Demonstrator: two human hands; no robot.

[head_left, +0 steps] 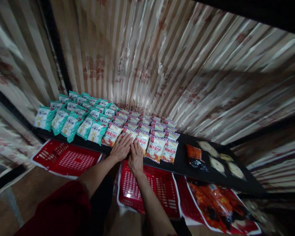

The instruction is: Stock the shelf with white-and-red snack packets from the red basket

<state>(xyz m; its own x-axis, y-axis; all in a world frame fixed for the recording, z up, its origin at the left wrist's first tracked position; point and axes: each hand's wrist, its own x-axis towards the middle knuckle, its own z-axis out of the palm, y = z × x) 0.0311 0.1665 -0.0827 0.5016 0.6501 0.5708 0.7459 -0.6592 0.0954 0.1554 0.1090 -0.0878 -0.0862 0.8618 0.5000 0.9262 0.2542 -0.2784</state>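
Rows of white-and-orange snack bags (156,147) with striped top edges stand on a black shelf (179,168). My left hand (122,147) lies against the front of one bag in the first row, its fingers stretched out. Right beside it, my right hand (136,159) touches the front of the same row, fingers extended upward over the bags. The fingertips of both hands nearly meet. Neither hand is wrapped round a bag. To the left, teal-and-white snack bags (97,131) stand in several rows, leaning slightly.
An orange packet (193,152) and several flat, pale packets (216,165) lie on the shelf at the right. Below are two red baskets (75,159) (162,190) and a third basket (254,226) with orange packages (217,200). Printed striped sheeting (147,59) hangs behind.
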